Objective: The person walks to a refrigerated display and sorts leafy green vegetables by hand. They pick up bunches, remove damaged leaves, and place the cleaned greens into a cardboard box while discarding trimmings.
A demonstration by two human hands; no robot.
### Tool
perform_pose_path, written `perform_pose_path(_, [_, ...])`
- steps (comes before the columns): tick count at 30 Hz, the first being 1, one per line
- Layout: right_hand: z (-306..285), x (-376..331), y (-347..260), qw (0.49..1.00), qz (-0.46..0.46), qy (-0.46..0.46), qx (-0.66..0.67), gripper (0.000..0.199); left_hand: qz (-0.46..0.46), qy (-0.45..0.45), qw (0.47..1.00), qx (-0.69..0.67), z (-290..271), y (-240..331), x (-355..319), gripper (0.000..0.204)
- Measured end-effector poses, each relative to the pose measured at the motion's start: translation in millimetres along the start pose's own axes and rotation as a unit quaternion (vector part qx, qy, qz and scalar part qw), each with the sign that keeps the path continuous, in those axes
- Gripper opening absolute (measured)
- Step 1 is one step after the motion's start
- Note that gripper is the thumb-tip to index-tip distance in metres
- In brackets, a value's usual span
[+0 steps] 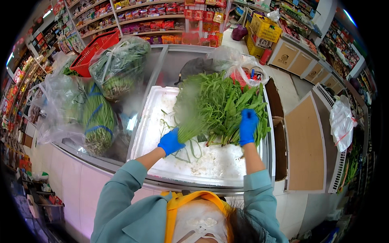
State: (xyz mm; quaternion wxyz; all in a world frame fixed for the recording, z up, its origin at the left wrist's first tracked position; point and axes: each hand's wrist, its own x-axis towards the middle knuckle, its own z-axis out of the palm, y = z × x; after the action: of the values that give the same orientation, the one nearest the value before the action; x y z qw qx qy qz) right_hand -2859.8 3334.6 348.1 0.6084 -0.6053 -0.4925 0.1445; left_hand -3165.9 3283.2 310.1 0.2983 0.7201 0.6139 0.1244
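Head view: leafy greens (227, 105), piled on white tray (210, 166); left gloved hand (171, 142), curled around slender stems (191, 130); right gloved hand (248, 126), half-curled against greens, hold I cannot tell; step, I judge, sorting; next calls for evening stems.

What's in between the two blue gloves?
In the head view, thin green stems sit right beside the gloved left hand, then leafy greens fill the rest, up to the gloved right hand.
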Motion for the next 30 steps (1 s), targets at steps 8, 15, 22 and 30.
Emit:
perform_pose_path(8, [-175.4, 60.5, 63.0, 0.993, 0.109, 0.010, -0.037, 0.018, 0.034, -0.004, 0.998, -0.047, -12.0, -1.9, 1.4, 0.076])
perform_pose_path(15, [-159.1, 12.0, 81.7, 0.971, 0.079, -0.110, -0.199, 0.033, 0.063, -0.030, 0.909, -0.412, -51.6, -25.0, 5.9, 0.054])
perform_pose_path(22, [-18.8, -46.9, -47.6, 0.947, -0.025, -0.307, -0.086, 0.027, -0.064, -0.123, 0.812, -0.566, -80.9, -15.7, -11.8, 0.045])
perform_pose_path(30, [132.8, -61.8, -61.7, 0.954, -0.003, -0.298, -0.042, 0.041, -0.049, -0.116, 0.846, -0.517, -40.4, -44.8, -11.3, 0.046])
